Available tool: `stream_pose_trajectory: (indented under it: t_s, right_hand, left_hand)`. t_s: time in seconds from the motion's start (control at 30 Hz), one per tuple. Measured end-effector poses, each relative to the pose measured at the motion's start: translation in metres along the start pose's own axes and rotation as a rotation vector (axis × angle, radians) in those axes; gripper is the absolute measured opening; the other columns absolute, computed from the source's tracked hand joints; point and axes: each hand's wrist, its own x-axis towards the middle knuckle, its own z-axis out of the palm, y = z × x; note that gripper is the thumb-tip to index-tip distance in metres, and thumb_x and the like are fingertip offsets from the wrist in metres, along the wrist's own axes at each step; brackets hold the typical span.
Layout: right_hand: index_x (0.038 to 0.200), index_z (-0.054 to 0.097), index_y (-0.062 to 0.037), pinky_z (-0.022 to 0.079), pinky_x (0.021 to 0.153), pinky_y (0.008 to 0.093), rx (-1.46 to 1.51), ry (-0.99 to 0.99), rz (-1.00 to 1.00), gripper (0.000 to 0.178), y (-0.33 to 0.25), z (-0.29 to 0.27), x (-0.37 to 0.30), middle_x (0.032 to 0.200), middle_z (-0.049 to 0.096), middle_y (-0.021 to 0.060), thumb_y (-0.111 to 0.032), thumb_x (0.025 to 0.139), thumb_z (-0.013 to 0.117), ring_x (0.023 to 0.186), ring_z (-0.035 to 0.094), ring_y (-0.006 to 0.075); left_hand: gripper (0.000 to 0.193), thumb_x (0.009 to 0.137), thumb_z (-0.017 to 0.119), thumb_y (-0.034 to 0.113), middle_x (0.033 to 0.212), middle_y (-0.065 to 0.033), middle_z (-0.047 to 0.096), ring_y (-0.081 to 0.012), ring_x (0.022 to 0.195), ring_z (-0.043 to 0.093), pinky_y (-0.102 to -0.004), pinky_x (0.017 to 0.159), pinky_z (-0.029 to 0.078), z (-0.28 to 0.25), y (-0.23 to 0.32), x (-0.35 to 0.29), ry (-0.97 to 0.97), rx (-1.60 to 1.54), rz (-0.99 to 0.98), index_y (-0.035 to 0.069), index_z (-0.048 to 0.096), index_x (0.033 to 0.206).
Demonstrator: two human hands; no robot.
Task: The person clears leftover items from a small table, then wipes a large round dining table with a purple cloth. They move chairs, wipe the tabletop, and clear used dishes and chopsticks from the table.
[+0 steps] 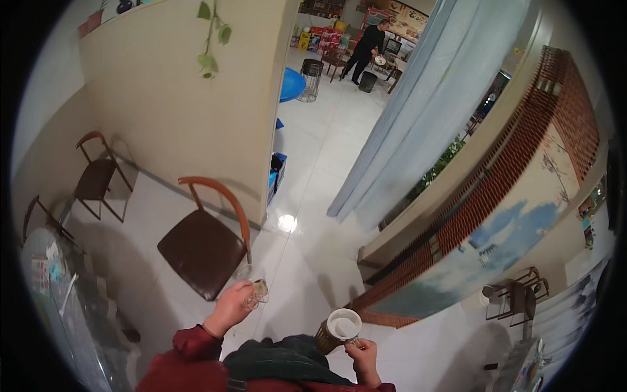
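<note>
My left hand point(234, 310) is closed around small clear drinking glasses point(260, 289), held out in front of me near a brown-seated chair point(206, 251). How many glasses there are, I cannot tell. The fingers of my right hand point(363, 358) pinch the handle of a round, white-rimmed cup point(344, 325). Its inside looks pale, and I cannot make out any contents. Just behind the cup, partly hidden by it, stands a brown ribbed container point(323, 340). Dark red sleeves cover my forearms, and a dark apron point(281, 360) shows between them.
At the left is a table point(85, 326) under clear plastic, with more chairs point(98, 176) beyond. A doorway ahead has a pale blue curtain point(428, 108). Past it, a person in black point(367, 52) stands holding a dish. A mural partition point(496, 242) runs along the right.
</note>
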Motion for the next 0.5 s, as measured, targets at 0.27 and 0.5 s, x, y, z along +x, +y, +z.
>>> stream_pose_trajectory:
  t_s: [0.27, 0.5]
  right_hand:
    - [0.056, 0.054, -0.0031, 0.031, 0.047, 0.0225, -0.131, -0.163, -0.073, 0.025, -0.095, 0.036, 0.327, 0.056, 0.047, -0.0067, -0.010, 0.073, 0.071, 0.053, 0.040, 0.0030]
    - [0.064, 0.058, -0.0017, 0.035, 0.049, 0.0216, -0.135, -0.391, -0.094, 0.023, -0.216, 0.096, 0.562, 0.060, 0.051, -0.0075, -0.015, 0.076, 0.072, 0.057, 0.043, 0.0024]
  left_hand:
    - [0.022, 0.074, 0.067, 0.013, 0.098, -0.0116, 0.060, -0.0333, 0.087, 0.059, -0.0391, 0.076, 0.050, 0.064, -0.088, 0.273, 0.076, 0.032, -0.043, 0.008, 0.063, 0.095]
    - [0.020, 0.074, 0.068, 0.014, 0.096, -0.0119, 0.060, -0.0328, 0.087, 0.059, -0.0391, 0.075, 0.050, 0.077, -0.132, 0.467, 0.111, 0.080, -0.141, 0.008, 0.063, 0.093]
